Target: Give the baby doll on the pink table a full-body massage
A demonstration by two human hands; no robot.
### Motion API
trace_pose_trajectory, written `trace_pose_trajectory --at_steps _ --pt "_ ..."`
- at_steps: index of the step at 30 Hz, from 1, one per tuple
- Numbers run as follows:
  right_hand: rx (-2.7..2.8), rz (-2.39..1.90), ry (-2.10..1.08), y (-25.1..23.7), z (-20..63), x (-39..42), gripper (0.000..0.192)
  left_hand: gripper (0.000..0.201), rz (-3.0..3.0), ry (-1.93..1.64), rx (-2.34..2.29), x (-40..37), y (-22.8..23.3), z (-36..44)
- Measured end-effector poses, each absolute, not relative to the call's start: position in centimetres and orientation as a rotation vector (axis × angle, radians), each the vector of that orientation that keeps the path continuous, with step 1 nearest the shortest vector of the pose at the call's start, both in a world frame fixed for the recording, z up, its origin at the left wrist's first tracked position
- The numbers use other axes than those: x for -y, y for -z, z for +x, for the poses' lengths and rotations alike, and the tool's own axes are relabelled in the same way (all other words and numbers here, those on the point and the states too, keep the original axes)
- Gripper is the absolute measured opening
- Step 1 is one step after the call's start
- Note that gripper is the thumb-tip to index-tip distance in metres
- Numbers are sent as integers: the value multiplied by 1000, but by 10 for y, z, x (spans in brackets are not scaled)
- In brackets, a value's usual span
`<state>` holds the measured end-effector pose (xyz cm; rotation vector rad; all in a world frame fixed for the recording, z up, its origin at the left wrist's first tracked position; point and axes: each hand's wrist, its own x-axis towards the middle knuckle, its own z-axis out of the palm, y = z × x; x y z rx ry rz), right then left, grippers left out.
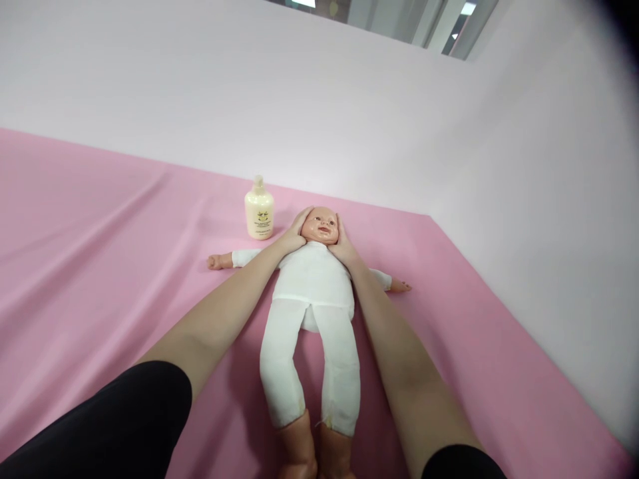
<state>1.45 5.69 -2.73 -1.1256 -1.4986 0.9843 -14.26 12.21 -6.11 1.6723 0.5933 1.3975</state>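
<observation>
while both hands cup doll head, bottle label unreadable.

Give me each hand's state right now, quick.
Left hand: open, palm cupped against the side of the doll's head.
Right hand: open, palm cupped against the other side of the doll's head.

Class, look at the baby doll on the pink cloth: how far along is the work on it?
Done: the white-suited plastic baby doll lies face-up on the pink cloth, arms spread. In hand: the left hand and right hand cup the sides of its head. Left: the cream pump bottle stands upright beside the head, untouched; the doll's body, arms and legs have no hands on them.
</observation>
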Motion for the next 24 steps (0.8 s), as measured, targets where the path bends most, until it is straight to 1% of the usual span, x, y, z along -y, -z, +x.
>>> trace_pose_trajectory --at_steps 6,10,16,21,24 --pt "1485 -1146 -950 26 15 -55 127 77 1602 -1424 -562 -118 60 -139" --pt "1493 -1116 -965 36 18 -63 130 72 1578 -1405 -554 -122 60 -142" --pt "1493 -1110 -956 45 22 -72 121 58 1330 -1347 -609 -130 54 -131" --pt "1473 -1130 -974 44 21 -71 118 59 1238 -1274 -661 -137 46 -122" --pt "1468 -1129 -987 42 21 -70 115 60 1342 -1220 -645 -141 45 -120"
